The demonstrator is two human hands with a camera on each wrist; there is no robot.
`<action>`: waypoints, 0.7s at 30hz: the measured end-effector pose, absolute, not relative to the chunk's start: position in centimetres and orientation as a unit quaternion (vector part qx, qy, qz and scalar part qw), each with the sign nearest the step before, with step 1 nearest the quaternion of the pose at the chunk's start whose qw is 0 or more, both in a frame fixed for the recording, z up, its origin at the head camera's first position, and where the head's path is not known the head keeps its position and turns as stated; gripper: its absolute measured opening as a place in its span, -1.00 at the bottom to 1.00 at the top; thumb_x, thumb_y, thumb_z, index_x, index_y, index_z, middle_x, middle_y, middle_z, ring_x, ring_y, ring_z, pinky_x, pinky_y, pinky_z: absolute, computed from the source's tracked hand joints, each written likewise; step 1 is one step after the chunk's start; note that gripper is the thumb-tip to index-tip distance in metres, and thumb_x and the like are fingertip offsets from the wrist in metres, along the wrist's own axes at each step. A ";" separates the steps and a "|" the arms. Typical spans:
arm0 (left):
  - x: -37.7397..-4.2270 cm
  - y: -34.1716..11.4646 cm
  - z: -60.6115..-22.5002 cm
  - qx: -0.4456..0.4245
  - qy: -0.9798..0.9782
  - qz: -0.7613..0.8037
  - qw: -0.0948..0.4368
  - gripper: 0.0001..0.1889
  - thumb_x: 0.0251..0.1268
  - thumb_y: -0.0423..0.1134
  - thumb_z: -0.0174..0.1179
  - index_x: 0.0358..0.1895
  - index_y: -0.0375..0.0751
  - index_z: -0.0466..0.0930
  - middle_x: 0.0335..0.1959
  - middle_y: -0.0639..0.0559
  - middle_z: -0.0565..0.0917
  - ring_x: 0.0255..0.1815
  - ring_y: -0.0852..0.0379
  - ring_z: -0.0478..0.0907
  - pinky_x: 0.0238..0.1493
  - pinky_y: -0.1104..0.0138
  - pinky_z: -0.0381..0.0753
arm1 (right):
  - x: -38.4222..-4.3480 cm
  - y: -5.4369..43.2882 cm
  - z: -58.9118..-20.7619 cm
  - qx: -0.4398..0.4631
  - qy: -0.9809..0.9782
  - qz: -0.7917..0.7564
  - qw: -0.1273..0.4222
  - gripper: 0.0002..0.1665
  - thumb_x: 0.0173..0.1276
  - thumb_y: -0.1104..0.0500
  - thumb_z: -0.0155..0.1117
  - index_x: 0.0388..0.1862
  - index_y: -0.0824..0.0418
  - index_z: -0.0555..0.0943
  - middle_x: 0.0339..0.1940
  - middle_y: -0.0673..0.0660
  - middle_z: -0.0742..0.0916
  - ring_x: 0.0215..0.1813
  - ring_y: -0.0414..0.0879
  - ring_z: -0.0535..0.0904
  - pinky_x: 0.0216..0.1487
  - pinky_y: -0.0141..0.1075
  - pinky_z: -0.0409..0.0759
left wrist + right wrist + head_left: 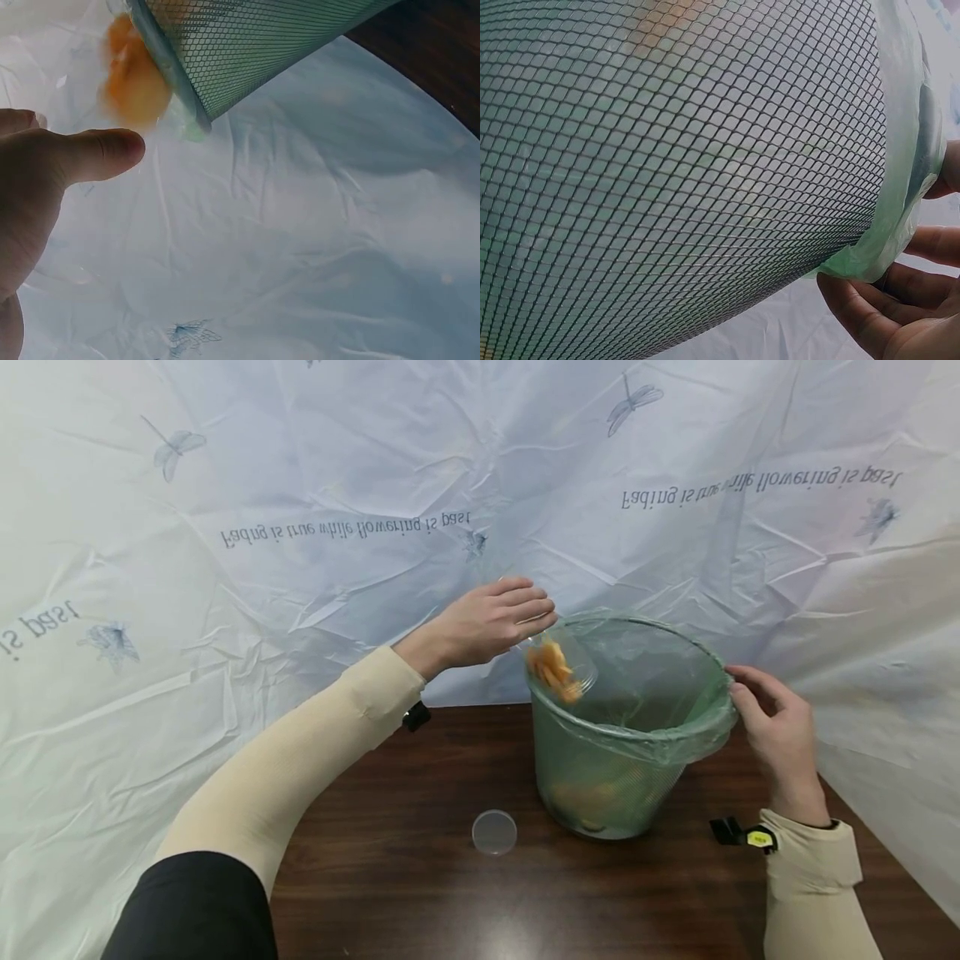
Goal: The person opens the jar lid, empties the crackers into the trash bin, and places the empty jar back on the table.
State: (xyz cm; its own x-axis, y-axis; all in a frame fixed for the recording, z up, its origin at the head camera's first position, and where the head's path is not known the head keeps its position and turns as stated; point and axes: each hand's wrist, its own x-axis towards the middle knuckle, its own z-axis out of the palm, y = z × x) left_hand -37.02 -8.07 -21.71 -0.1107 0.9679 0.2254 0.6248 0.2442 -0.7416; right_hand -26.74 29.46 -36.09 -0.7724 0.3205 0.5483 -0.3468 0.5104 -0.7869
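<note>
My left hand (491,622) grips a clear plastic container (587,667) that is tipped over the near-left rim of a mesh wastebasket (600,785). Orange-yellow pieces (553,668) lie against the tilted container's wall, blurred in the left wrist view. A thin green bag (697,735) lines the wastebasket and folds over its rim. On the opposite side, my right hand (780,727) pinches the rim and the bag's edge; in the right wrist view its fingers curl about that fold. The wastebasket leans slightly, and through its mesh something orange shows low inside.
A clear round lid (494,832) lies flat on the dark wooden table (390,860), left of the wastebasket. White printed sheeting (337,468) rises behind the table and along both sides, close behind the wastebasket.
</note>
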 end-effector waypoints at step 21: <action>-36.5 -8.4 -21.1 -0.546 -0.735 0.236 0.325 -0.26 0.15 -0.13 0.39 0.41 -0.20 0.34 0.37 -0.05 0.46 0.41 -0.01 0.33 0.51 0.19 0.08 | -26.7 29.5 -36.1 0.013 -0.798 0.502 0.333 -0.59 0.44 0.13 0.17 0.21 0.22 0.59 0.01 -0.20 0.64 0.00 -0.40 0.51 -0.15 -0.65 0.39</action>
